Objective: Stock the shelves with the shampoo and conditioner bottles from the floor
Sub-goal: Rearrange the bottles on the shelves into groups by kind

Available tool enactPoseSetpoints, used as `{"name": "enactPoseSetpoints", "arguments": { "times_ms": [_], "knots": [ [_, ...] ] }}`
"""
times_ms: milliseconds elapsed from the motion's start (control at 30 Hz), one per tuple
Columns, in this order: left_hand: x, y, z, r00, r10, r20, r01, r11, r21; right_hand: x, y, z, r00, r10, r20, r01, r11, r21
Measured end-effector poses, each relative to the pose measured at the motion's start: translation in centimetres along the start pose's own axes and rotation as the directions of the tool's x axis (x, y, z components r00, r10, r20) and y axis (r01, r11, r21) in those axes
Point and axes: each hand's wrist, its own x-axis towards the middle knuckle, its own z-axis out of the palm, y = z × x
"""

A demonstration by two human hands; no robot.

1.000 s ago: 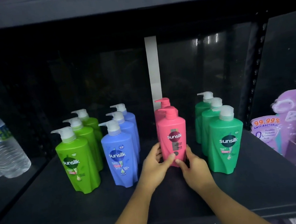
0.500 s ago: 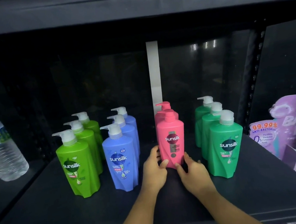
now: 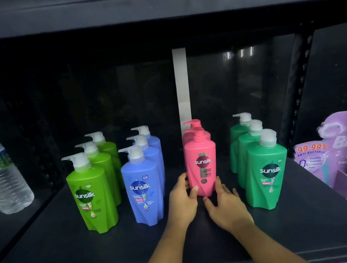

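Note:
A pink Sunsilk pump bottle (image 3: 200,150) stands upright on the black shelf (image 3: 52,251), in front of two more pink ones in a row. My left hand (image 3: 182,203) curls round its lower left corner, thumb on the front. My right hand (image 3: 225,207) lies at its lower right with fingers spread, one fingertip touching the side. Rows of three light green bottles (image 3: 91,195), three blue bottles (image 3: 142,188) and three dark green bottles (image 3: 266,170) flank the pink row.
A clear water bottle (image 3: 1,177) stands at the far left on the neighbouring shelf. Purple refill pouches (image 3: 337,148) lean at the right. A white strip (image 3: 182,83) runs up the dark back wall. The upper shelf board (image 3: 154,2) hangs overhead.
The pink bottle has slid back on the shelf toward the other pink ones. Both hands have slipped down to its base, and my right hand's fingers have spread apart.

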Motion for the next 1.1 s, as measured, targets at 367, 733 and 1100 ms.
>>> {"name": "enactPoseSetpoints", "arguments": {
  "times_ms": [367, 733, 1100],
  "knots": [
    [-0.3, -0.5, 0.2, 0.998, 0.058, -0.024, -0.053, 0.982, 0.182, 0.0, -0.3, 0.0, 1.000, 0.020, 0.002, -0.020, 1.000, -0.018],
    [-6.0, 0.4, -4.2, 0.965, 0.054, 0.257, -0.178, 0.855, 0.488, -1.4, -1.0, -1.1, 0.988, -0.078, -0.136, 0.057, 0.986, -0.157],
    [-12.7, -0.9, -13.3, 0.925, -0.020, 0.378, -0.192, 0.836, 0.514, -5.3, -3.1, -1.9, 0.876, -0.423, 0.231, 0.455, 0.884, -0.109]
  ]
}}
